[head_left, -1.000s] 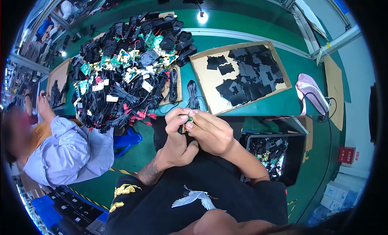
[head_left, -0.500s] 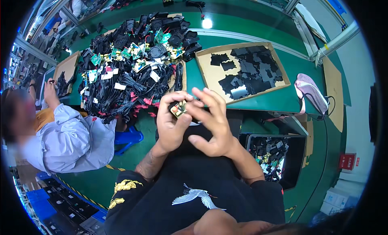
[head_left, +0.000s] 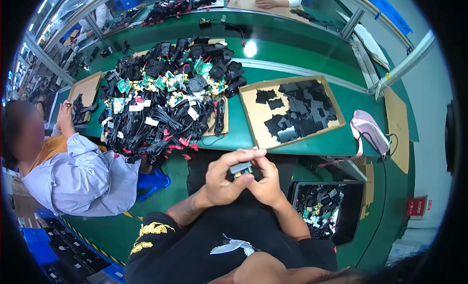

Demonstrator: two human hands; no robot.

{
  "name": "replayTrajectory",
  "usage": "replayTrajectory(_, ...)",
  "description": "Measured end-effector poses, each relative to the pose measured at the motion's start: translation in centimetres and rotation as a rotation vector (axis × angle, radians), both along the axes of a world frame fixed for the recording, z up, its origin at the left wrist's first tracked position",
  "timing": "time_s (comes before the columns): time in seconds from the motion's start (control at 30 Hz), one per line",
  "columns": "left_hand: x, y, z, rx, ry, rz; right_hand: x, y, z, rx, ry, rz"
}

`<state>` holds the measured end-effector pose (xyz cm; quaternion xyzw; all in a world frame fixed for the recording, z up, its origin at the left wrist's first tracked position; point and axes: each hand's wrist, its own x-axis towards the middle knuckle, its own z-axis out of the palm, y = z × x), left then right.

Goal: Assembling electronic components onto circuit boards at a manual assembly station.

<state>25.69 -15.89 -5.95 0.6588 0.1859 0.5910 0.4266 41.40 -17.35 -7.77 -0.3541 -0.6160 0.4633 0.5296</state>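
Note:
A small dark block with a circuit board (head_left: 241,170) showing along its near side is held between my two hands, in front of my chest. My left hand (head_left: 222,182) wraps it from the left, with the thumb on the near side. From the right, my right hand (head_left: 267,182) closes on it too, and the fingertips of both hands meet over its far side. Fingers hide part of the block. Ahead lies a cardboard tray (head_left: 252,123) with black flat pieces (head_left: 312,106) in it.
A big heap of black housings, green boards and cables (head_left: 165,96) covers the left of the green table (head_left: 219,141). A pink-grey pouch (head_left: 369,128) lies at right. Below stands a black bin (head_left: 352,215) of parts. A co-worker (head_left: 83,167) sits at left.
My right hand, its fingers spread before, has closed onto the block beside my left. Both hands sit lower in the picture, and the whole view has shifted, showing more of the table's far side.

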Motion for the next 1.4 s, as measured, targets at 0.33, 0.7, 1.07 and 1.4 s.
replayTrajectory(0.33,-1.4,0.9,-0.5,0.049,0.108,0.122,1.3,-0.1,0.5,-0.093,-0.101,0.033)
replayTrajectory(0.7,-4.0,2.6,-3.9,-0.058,0.006,0.052,6.4,0.7,6.4,-0.267,0.05,-0.291)
replayTrajectory(1.07,-3.0,8.7,-4.6,0.305,0.416,0.383,22.0,18.8,17.3,0.444,-0.489,-1.123)
replayTrajectory(1.4,-3.0,8.6,-5.6,0.314,0.686,0.412,20.3,48.8,8.7,0.029,-0.906,-0.32)
